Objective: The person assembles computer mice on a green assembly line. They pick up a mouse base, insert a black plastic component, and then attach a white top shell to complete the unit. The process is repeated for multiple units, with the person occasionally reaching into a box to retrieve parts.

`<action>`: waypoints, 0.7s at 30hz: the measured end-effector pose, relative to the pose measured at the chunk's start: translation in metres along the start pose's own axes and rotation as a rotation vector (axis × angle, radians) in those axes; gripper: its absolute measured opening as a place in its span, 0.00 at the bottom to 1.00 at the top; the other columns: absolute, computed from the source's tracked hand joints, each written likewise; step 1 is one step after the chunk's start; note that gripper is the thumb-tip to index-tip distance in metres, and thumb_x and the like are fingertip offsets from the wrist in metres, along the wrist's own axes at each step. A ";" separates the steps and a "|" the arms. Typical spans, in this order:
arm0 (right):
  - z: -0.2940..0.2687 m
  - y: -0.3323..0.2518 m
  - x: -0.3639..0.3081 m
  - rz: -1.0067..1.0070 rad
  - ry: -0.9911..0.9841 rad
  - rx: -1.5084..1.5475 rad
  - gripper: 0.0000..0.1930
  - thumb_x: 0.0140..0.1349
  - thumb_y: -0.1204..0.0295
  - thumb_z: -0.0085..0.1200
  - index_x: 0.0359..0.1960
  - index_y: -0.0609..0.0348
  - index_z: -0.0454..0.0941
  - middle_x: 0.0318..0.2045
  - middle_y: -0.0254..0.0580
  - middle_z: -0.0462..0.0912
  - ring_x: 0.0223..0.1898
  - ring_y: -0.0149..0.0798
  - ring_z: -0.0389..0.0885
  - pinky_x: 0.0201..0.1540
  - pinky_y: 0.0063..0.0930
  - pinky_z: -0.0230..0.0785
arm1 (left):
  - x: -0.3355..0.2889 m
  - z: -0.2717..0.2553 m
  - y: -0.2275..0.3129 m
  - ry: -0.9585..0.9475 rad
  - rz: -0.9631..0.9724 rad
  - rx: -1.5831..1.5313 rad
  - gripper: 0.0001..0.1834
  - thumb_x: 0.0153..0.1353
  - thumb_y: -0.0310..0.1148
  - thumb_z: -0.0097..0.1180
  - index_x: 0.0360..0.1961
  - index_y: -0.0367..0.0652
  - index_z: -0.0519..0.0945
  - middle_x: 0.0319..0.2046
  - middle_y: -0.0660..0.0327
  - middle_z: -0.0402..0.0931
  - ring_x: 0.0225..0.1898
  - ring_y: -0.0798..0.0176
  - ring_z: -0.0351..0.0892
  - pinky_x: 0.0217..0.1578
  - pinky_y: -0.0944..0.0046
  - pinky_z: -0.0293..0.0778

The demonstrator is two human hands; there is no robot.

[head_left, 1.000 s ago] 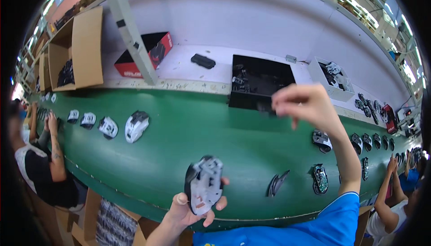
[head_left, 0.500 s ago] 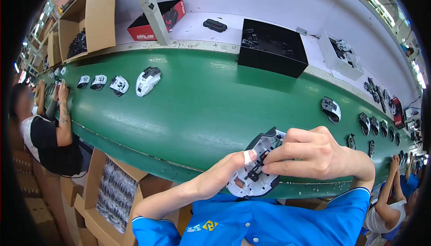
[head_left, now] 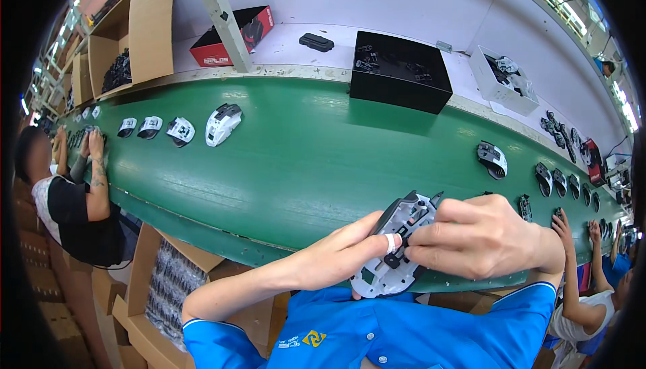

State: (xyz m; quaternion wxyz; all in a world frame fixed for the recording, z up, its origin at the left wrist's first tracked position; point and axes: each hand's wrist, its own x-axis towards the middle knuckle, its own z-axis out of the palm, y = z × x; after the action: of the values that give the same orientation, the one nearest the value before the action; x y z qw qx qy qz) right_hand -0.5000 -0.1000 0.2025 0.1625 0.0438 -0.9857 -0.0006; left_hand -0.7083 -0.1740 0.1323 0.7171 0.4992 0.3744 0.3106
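Close to my body, over the near edge of the green belt, I hold a computer mouse shell [head_left: 378,280], white inside with dark edges, its hollow side facing up. My left hand [head_left: 340,254] is closed around its left side. The left thumb has white tape on it and presses inside the shell. With bent fingers, my right hand [head_left: 481,238] pinches at a small black part [head_left: 393,259] in the middle of the shell; its fingertips cover some of that part.
Several mouse shells [head_left: 180,131] stand on the green belt [head_left: 289,160] at left, more [head_left: 493,160] at right. A black box [head_left: 397,93], a red box [head_left: 208,55] and a white box [head_left: 505,86] line the back shelf. Below left is a carton [head_left: 138,288]. Co-workers sit on both sides.
The shell and both hands have shifted slightly right, and my left thumb lies farther inside. At right, a co-worker's hand has reached onto the belt, at a dark part lying there.
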 end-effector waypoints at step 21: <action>0.016 -0.017 0.002 0.661 0.188 0.344 0.30 0.48 0.71 0.64 0.55 0.59 0.69 0.38 0.44 0.73 0.34 0.43 0.76 0.31 0.31 0.71 | 0.006 0.009 -0.001 0.322 0.298 0.322 0.18 0.58 0.28 0.51 0.49 0.34 0.70 0.36 0.51 0.77 0.34 0.68 0.76 0.35 0.63 0.72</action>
State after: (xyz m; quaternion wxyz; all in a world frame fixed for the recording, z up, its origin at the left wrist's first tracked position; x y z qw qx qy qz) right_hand -0.5062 -0.1170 0.1874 0.2340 -0.2499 -0.9132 0.2212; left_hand -0.6976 -0.1731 0.1323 0.5061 0.6003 0.4506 0.4247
